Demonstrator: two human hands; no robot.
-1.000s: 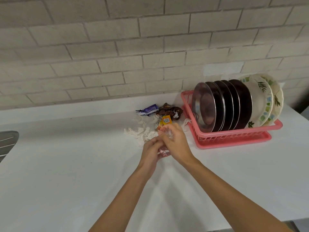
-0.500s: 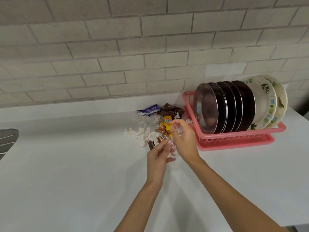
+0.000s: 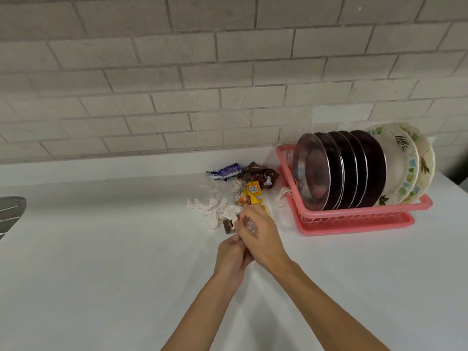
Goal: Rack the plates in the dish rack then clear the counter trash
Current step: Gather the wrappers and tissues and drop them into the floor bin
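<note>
Several steel plates point(image 3: 336, 171) and two patterned white plates point(image 3: 405, 158) stand upright in the pink dish rack point(image 3: 354, 219) at the right. A trash pile lies left of the rack: crumpled white tissue point(image 3: 215, 206), a purple wrapper point(image 3: 225, 171), a brown wrapper point(image 3: 258, 174) and a yellow-orange wrapper point(image 3: 252, 193). In front of the pile my right hand point(image 3: 260, 236) grips a crumpled clear plastic wrapper point(image 3: 249, 224). My left hand point(image 3: 231, 257) is curled just under it, touching the right hand; what its fingers hold is hidden.
The white counter point(image 3: 101, 274) runs from a brick wall at the back to the near edge. A metal sink edge point(image 3: 10, 211) shows at the far left. A small dark wrapper point(image 3: 229, 226) lies beside my hands.
My hands have drawn back from the pile and come together. The right hand has closed over the clear wrapper, and the left hand has curled beneath it.
</note>
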